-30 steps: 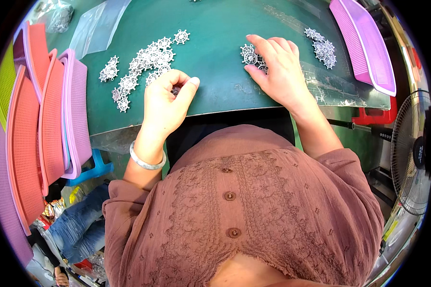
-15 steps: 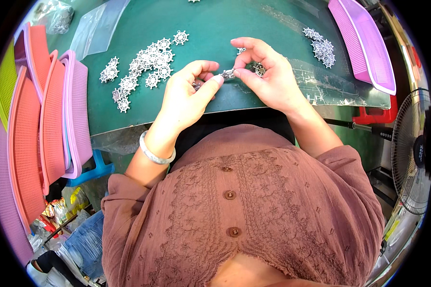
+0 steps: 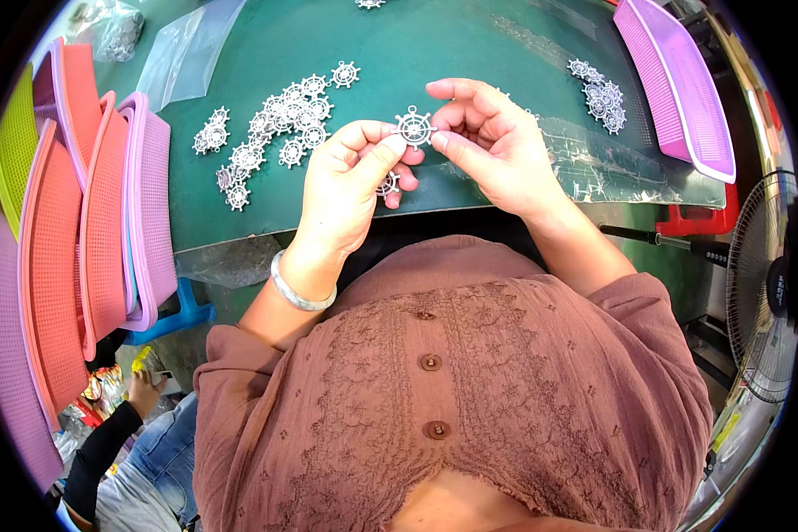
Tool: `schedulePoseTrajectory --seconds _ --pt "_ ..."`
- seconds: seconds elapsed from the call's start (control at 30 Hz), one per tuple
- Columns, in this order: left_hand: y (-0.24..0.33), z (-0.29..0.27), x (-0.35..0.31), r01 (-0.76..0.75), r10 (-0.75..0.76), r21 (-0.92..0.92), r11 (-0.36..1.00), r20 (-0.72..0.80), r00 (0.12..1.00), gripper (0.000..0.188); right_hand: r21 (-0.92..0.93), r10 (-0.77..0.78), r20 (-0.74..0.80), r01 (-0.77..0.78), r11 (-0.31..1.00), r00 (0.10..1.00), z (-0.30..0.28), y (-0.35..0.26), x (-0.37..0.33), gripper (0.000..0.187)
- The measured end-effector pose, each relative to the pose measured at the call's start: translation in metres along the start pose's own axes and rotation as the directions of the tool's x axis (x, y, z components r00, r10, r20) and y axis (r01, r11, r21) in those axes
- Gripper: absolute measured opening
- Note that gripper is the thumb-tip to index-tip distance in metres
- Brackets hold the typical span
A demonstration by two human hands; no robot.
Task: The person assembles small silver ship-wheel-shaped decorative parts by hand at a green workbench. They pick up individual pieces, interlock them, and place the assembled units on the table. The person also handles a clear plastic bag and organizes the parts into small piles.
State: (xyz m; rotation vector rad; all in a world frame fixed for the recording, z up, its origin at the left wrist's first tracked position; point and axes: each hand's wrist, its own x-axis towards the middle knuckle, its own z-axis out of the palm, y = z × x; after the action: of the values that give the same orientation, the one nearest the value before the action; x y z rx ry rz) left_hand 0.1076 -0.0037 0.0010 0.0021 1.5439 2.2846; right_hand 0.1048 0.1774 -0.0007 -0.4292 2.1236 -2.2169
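A silver ship's-wheel charm [image 3: 414, 129] is held face-up between my two hands, above the near part of the green table. My left hand [image 3: 349, 182] pinches its left edge between thumb and forefinger. Another ship's-wheel charm [image 3: 387, 184] shows among the curled lower fingers of that hand. My right hand [image 3: 495, 146] has thumb and fingertip on the charm's right edge. To the left lies a loose cluster of the same charms [image 3: 291, 111]. A smaller group of charms [image 3: 600, 97] sits at the right. Bits of other charms peek out behind my right hand.
Stacked pink and purple plastic baskets [image 3: 146, 213] stand at the left. A purple basket [image 3: 678, 89] rests at the table's right end. Clear plastic bags [image 3: 186, 49] lie at the back left. A fan [image 3: 762, 284] stands at the right. A co-worker's arm [image 3: 106, 443] shows lower left.
The charm between my hands has turned from edge-on to face-up. My left fingers have shifted, showing the second charm. The co-worker's hand has come into view at lower left.
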Motion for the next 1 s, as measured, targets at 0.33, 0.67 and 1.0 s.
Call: schedulePoseTrajectory --seconds 0.33,0.67,1.0 --pt "-0.0015 -0.0015 -0.0022 0.007 -0.007 -0.003 1.0 0.001 1.0 0.013 0.078 0.08 0.004 -0.08 0.994 0.997 0.0011 -0.0015 0.0006 0.033" --pt "-0.0017 -0.0014 -0.0022 0.02 -0.02 -0.008 1.0 -0.002 1.0 0.013 0.115 0.117 -0.005 -0.116 0.987 0.993 0.0014 -0.0033 0.0008 0.032" --pt "-0.002 -0.0005 -0.0025 0.024 -0.024 0.012 1.0 -0.012 1.0 0.013 0.131 0.103 -0.001 -0.102 0.986 0.995 0.0005 -0.0001 -0.0009 0.03"
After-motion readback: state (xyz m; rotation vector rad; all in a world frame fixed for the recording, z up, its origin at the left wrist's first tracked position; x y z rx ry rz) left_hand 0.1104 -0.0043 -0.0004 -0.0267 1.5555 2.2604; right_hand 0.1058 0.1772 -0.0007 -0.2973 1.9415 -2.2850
